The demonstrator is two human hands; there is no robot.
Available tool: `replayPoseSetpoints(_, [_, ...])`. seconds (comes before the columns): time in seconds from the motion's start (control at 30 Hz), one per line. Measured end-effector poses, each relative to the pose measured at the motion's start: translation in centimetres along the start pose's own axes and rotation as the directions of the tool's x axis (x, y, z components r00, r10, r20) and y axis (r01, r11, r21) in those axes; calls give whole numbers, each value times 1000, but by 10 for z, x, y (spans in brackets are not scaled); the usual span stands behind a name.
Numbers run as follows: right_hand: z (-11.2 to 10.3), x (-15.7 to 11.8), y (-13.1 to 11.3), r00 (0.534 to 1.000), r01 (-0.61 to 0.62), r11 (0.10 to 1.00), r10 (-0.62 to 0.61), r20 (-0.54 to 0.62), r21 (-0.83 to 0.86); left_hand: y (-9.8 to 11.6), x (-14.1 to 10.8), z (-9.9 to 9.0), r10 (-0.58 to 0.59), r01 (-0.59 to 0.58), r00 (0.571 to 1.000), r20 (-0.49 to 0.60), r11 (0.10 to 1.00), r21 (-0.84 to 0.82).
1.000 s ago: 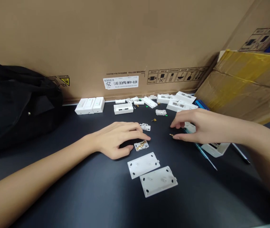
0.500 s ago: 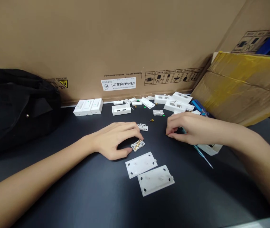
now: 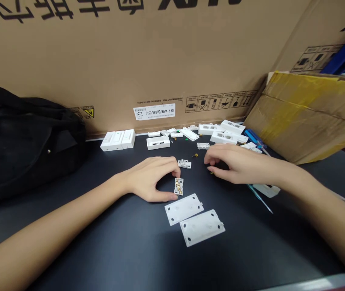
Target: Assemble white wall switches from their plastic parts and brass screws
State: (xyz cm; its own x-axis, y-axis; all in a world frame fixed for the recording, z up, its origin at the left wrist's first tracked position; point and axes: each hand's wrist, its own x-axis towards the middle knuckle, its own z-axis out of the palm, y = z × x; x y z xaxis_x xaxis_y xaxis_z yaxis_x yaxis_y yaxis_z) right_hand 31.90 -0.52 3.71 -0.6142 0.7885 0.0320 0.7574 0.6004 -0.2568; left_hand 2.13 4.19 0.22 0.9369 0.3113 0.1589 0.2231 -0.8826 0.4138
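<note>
Head view: white holder (image 3: 178, 192), just right of frame centre, has brass bits (image 3: 178, 185) in it. Left hand (image 3: 152, 178) has its grip part-open around it, index finger at the top end, thumb at the bottom end, grasping the holder upright in frame on the worktop (image 3: 114, 246). Right hand (image 3: 235, 163), right of centre: grip nearly closed, thumb and index tips close together; tiny bit (image 3: 211, 173) by the thumb tip, can't tell if held.

Second holder (image 3: 184, 164) just above the left fingertips, contents too small to tell. Small brass piece (image 3: 195, 155) up and right of it. White tray (image 3: 158, 142) upper centre, slot showing in its side. More white casings (image 3: 223, 137) pile up, overlapping, upper right of centre; another casing (image 3: 267, 190) partly hidden under the right forearm, teal screwdriver (image 3: 261, 198) beside it. Blue screwdriver (image 3: 255, 137) by the pile. Three white blocks (image 3: 117, 140) side by side, upper left of centre.

Two flat plates (image 3: 202, 227) below the holder, edges close together, corner holes visible. Worktop surface stretches from them to the bottom of frame; its pale edge runs lower right. Gap of worktop between the hands. Black bag (image 3: 23, 141) at left, big carton (image 3: 114, 60) across the back, taped box (image 3: 308, 117) at right, contents not visible.
</note>
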Motion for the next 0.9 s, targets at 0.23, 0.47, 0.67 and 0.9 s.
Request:
replayPoseSetpoints(0.23, [22,17,-23,981,9,993,-31,-192,-116,2,1,-3,-38,38,999,-11,999,0])
replayPoseSetpoints(0.47, [30,26,-34,986,27,987,-53,-161,-159,-1,-1,-2,24,-24,1000,-5,1000,-7])
replayPoseSetpoints(0.67, [16,19,-28,998,19,1000,-19,-62,-7,-4,0,0,-1,0,1000,-32,1000,-30])
replayPoseSetpoints(0.9, [3,8,-12,999,38,999,-37,-5,31,-2,-1,-2,-20,19,999,-30,999,-36])
